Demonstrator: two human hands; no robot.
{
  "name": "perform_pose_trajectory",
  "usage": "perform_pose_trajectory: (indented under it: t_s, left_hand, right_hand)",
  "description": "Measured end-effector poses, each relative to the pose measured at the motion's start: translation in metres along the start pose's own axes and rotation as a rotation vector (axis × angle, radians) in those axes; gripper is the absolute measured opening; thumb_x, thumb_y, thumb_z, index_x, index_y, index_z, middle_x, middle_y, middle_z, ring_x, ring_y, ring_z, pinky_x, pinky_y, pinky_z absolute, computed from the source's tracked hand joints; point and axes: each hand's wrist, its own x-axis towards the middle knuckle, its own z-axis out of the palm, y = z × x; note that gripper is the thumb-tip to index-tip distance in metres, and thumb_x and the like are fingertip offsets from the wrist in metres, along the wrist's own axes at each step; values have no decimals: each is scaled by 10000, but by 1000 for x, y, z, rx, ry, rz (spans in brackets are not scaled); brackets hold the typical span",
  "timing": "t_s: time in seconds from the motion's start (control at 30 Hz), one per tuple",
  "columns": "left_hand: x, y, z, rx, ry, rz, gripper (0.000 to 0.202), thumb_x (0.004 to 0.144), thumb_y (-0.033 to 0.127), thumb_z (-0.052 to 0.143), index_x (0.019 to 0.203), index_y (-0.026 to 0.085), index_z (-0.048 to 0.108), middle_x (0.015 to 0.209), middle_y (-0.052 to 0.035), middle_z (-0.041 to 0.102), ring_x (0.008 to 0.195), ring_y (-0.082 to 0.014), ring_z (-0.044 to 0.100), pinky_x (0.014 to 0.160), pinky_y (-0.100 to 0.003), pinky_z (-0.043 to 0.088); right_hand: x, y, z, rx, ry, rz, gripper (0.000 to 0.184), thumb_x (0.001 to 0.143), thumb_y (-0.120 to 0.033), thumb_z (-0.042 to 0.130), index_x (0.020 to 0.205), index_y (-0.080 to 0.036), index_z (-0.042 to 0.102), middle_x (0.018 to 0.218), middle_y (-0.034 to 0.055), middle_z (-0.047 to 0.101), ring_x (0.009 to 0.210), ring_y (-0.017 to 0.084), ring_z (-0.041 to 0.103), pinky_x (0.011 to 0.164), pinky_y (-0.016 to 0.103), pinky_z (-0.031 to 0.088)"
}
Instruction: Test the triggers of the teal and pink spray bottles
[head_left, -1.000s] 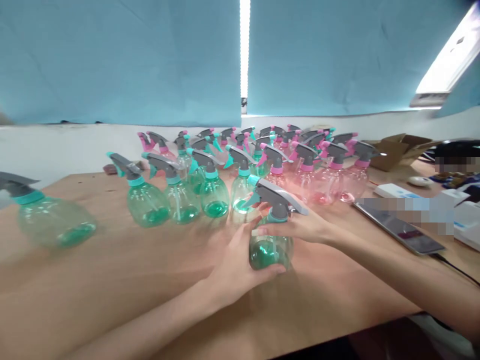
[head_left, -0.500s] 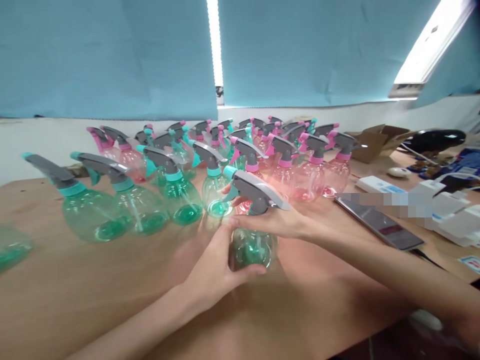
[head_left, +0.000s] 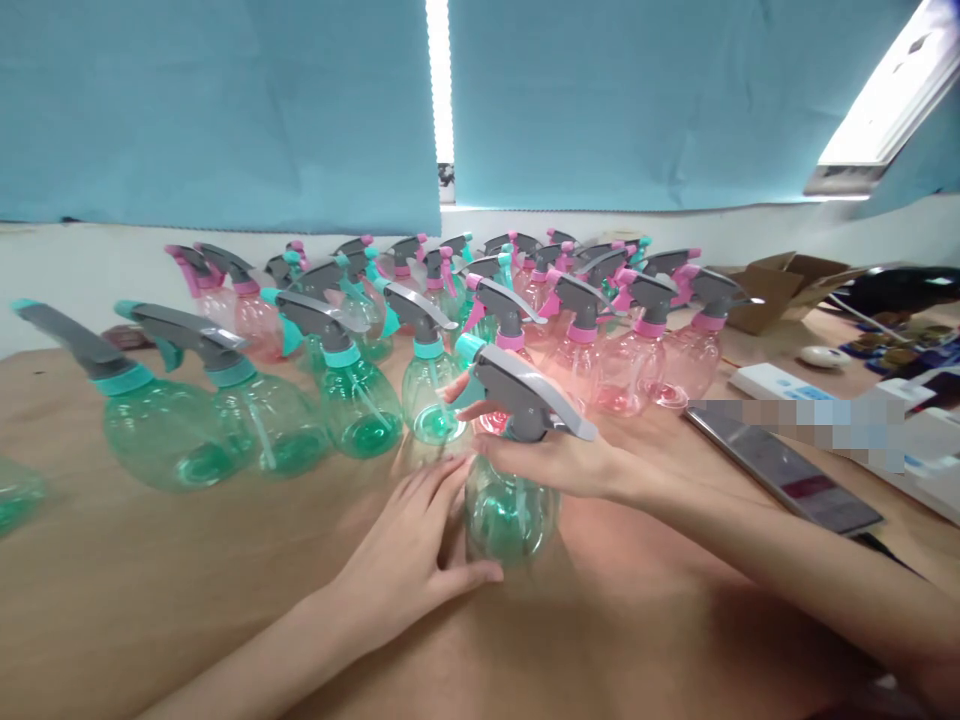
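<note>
A green spray bottle (head_left: 511,515) with a grey trigger head and a turquoise nozzle stands upright in front of me on the table. My right hand (head_left: 551,462) is wrapped around its neck, just below the spray head. Along the bottle's left side lies my left hand (head_left: 409,545), its fingers stretched out and its thumb spread near the base. Whether the left fingertips touch the bottle I cannot tell. Right behind it stand a clear green spray bottle (head_left: 431,398) with a turquoise collar and a darker green spray bottle (head_left: 360,405).
Several pink spray bottles (head_left: 626,365) and green ones crowd the back of the wooden table (head_left: 247,580). To the right are a phone (head_left: 784,470), a white power strip (head_left: 776,385), a white mouse (head_left: 825,357) and an open cardboard box (head_left: 776,290). Blue blinds hang behind.
My left hand has loosened and shifted left, its thumb drawing away from the bottle's front. My right hand keeps its hold on the neck. The view has shifted slightly.
</note>
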Motion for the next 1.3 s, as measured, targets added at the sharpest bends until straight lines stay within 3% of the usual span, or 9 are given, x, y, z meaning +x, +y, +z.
perform_pose_trajectory:
  t_s: [0.17,0.3,0.57,0.7,0.87,1.0,1.17,1.3]
  left_hand:
    - [-3,2,1,51,-35,23,784,848,635,561,1437,205,273,1449,-151,386,1319,-365,350,1049,-552,318]
    - [-3,5,-1,84,-61,1,767,864,596,563,1449,203,260,1475,-149,358,1342,-358,323,1067,-545,301]
    - [-6,5,-3,177,-78,-23,745,863,601,546,1417,148,343,1472,-186,366,1344,-365,333,1068,-554,305]
    - [-9,5,-4,199,-56,-8,676,873,587,539,1388,174,394,1464,-170,386,1330,-356,362,1056,-545,329]
    - [-7,7,-6,189,-79,-5,684,873,545,566,1405,165,369,1465,-176,380,1333,-360,352,1053,-557,326]
    - [-5,8,-6,187,-88,-9,689,879,550,550,1405,143,367,1456,-186,389,1328,-361,357,1050,-556,331]
    - [-4,8,-6,188,-76,-5,630,883,537,550,1364,152,418,1434,-172,421,1314,-357,376,1046,-551,337]
    - [-5,7,-6,181,-59,3,584,895,513,545,1343,152,441,1419,-170,437,1303,-350,387,1040,-541,348]
  right_hand:
    - [-1,1,-1,-93,-1,-33,330,691,-76,528,982,-232,507,938,-15,588,758,103,579,641,242,511]
    - [-1,-5,-4,-165,-15,-4,234,673,-67,494,845,-225,489,781,-47,519,523,57,422,471,216,418]
    - [0,-22,-9,-202,-46,-68,241,663,-44,453,650,-237,309,584,-87,307,455,51,303,414,207,308]
    - [-3,-13,-8,-164,-13,-51,188,681,-78,497,714,-236,401,633,-72,416,470,66,383,438,224,374]
    - [-4,-3,-3,-93,32,44,320,723,-148,528,1031,-230,550,770,-27,592,634,121,569,703,319,549]
    - [-4,-3,2,-92,18,44,449,761,-142,500,1192,-256,554,796,-27,649,552,99,563,695,325,573]
    - [-4,0,4,-70,34,-24,535,765,-118,539,1274,-278,510,1081,15,670,782,132,655,785,335,580]
    - [-5,3,3,-69,22,-4,526,760,-115,564,1269,-229,488,1207,46,633,881,132,655,815,305,581]
